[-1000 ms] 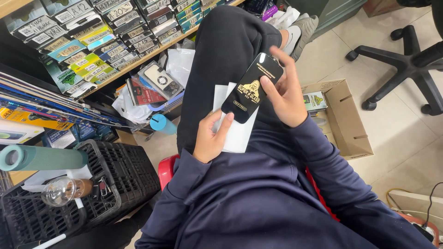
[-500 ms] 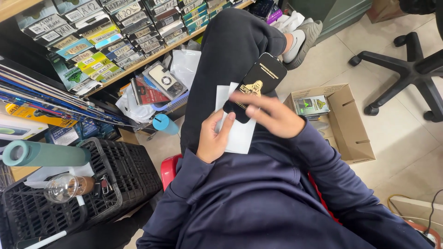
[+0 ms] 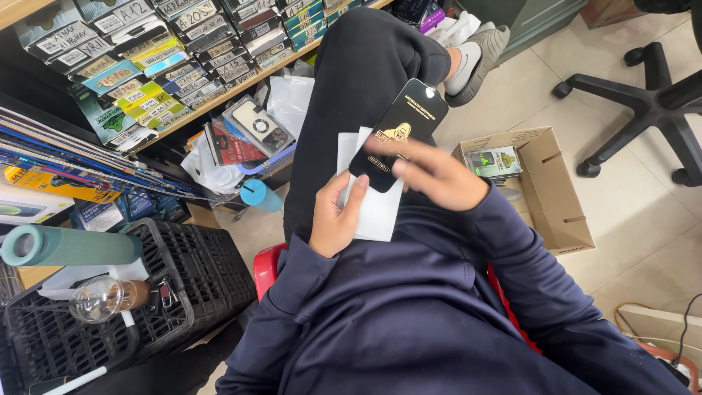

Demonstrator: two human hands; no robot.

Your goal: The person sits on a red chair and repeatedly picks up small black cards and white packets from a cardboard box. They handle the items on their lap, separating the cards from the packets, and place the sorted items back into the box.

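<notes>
Slippage is my worry here. My left hand [image 3: 335,219] pinches the white sleeve [image 3: 371,192] against my thigh, thumb on top. The black screen-protector pack [image 3: 398,132] lies over it, leaning toward one o'clock. My right hand [image 3: 437,174] covers the pack's lower edge, blurred, so I cannot tell whether those fingers are closed on it. If they are loose, the glossy pack may slide off my knee toward the cardboard box [image 3: 545,197] at three o'clock.
</notes>
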